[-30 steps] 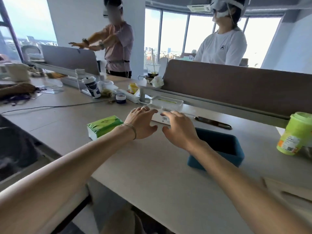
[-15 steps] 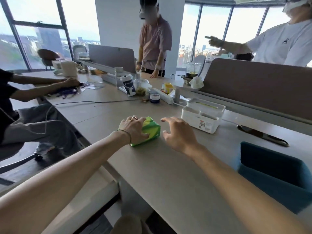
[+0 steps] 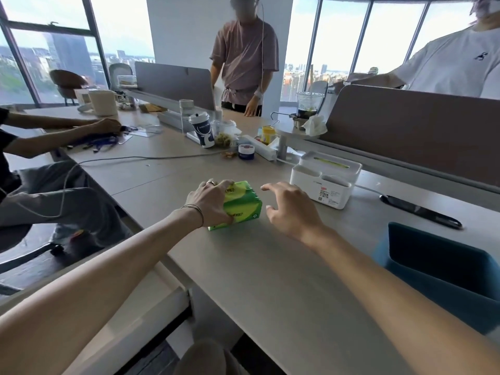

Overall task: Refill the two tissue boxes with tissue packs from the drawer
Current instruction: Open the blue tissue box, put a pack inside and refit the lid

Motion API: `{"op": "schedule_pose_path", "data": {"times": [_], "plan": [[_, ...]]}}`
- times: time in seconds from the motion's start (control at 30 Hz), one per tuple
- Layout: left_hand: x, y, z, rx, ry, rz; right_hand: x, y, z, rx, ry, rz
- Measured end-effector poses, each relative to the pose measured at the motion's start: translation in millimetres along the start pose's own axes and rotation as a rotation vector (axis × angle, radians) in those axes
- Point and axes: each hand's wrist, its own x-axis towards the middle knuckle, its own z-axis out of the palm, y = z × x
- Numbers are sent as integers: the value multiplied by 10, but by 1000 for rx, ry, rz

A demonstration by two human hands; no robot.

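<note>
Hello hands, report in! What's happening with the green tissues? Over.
Left hand gripping green tissue pack on desk. Right hand open, hovering beside it. White tissue box and blue box waiting, nothing in the way.

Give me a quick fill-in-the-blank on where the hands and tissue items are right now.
1. The left hand grips the ____ tissue pack on the desk.
2. The right hand is open and holds ____.
3. The white tissue box sits to the ____ of the pack.
4. The open container by the right forearm is ____ in colour.

Missing words: green; nothing; right; blue
</note>
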Motion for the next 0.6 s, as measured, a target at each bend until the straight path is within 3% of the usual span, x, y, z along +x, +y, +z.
{"op": "schedule_pose_path", "data": {"times": [0.6], "plan": [[-446,1339,-516,-159,266,505,-630,605,-1135,-59,17,11]]}}
